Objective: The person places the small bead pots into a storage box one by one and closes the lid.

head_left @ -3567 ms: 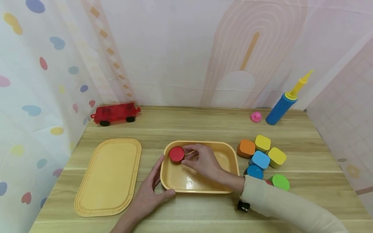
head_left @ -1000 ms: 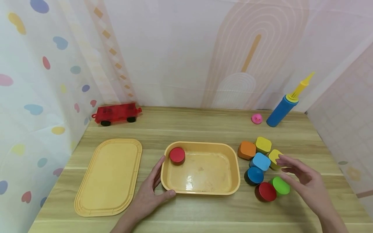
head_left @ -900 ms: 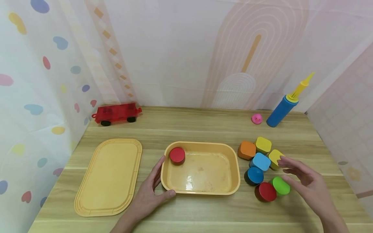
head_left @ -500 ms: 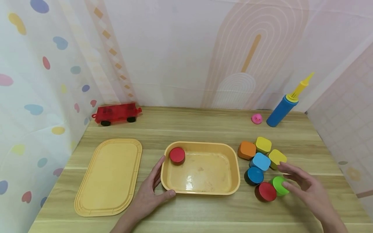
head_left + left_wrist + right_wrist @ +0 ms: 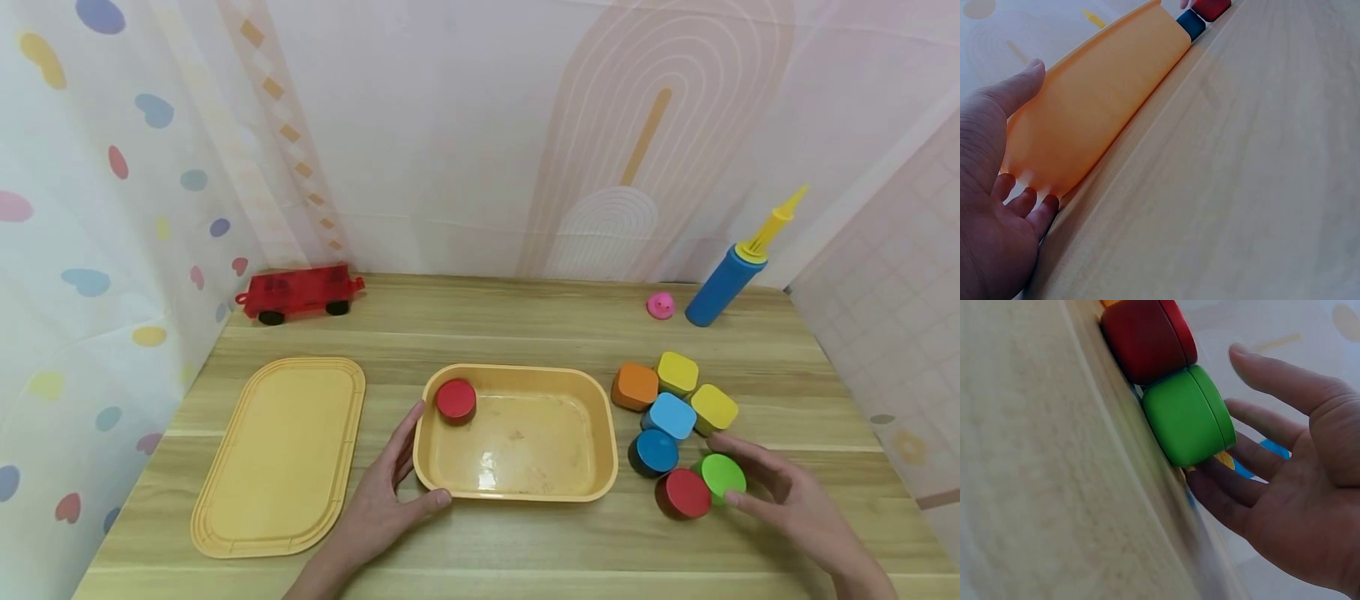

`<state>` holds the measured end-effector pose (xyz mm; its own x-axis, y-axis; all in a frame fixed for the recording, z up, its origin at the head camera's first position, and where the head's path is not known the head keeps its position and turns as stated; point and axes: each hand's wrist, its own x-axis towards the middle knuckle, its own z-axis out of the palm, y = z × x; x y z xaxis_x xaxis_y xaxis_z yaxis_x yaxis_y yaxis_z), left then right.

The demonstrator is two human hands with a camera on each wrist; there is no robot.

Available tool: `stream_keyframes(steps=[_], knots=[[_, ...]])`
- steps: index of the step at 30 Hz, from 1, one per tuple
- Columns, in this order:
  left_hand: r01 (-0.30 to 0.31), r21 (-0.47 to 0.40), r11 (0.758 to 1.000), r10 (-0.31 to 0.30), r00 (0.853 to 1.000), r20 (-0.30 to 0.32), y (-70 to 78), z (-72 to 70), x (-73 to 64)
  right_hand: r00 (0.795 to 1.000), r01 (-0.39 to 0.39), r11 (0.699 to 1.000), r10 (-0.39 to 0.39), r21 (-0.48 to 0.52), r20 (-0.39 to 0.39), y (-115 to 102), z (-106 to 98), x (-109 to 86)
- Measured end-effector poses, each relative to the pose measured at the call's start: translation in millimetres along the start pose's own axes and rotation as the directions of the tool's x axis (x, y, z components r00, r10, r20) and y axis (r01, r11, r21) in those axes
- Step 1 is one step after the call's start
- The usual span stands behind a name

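My left hand (image 5: 375, 504) rests against the left end of a yellow plastic tub (image 5: 611, 433), thumb along the front corner and fingers at the side wall. Inside the tub's back left corner sits a small red round lidded pot (image 5: 456, 400). On the right, my right hand (image 5: 787, 504) is spread beside a green lidded pot (image 5: 722, 477). In the right wrist view the thumb stands apart from that green pot (image 5: 1188, 419), and the lower fingertips reach its far side. A second red pot (image 5: 684, 493) stands against the green one.
Behind these are a dark blue pot (image 5: 654, 452), a light blue one (image 5: 670, 416), an orange one (image 5: 635, 387) and yellow ones (image 5: 714, 408). A yellow lid (image 5: 277, 458) lies left. Farther back are a red toy wagon (image 5: 300, 292), a pink figure (image 5: 661, 306) and a blue pump (image 5: 723, 287).
Earlier my right hand was at the red pot inside the tub. It moved to the right-hand pots, then lowered around the green one. My left hand has stayed at the tub.
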<state>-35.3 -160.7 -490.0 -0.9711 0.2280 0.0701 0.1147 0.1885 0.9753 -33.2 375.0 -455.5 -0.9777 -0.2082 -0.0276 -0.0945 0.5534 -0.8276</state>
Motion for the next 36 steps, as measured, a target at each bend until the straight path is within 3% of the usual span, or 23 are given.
stream_keyframes(steps=[8,16,19,31,36], knots=[[0.001,0.002,1.000,-0.001,1.000,0.000,0.4,0.3,0.4,1.000,0.009,1.000,-0.008,-0.020,0.030,10.0,-3.4,-3.2],[-0.002,0.000,1.000,0.002,1.000,-0.001,0.6,0.2,1.1,0.989,-0.139,0.983,0.144,-0.118,0.037,7.1,-5.5,-4.6],[-0.005,-0.005,1.000,0.005,1.000,0.000,0.7,0.4,1.1,0.986,-0.156,0.979,0.162,-0.130,0.037,5.9,-5.6,-4.2],[-0.004,-0.004,1.000,0.004,1.000,0.001,0.5,0.2,0.3,0.988,-0.151,0.985,0.149,-0.082,-0.026,6.2,-7.3,-9.1],[-0.002,-0.001,1.000,0.002,1.000,0.000,0.2,0.3,0.0,0.994,-0.032,0.999,0.032,0.010,-0.102,4.4,-7.3,-12.0]])
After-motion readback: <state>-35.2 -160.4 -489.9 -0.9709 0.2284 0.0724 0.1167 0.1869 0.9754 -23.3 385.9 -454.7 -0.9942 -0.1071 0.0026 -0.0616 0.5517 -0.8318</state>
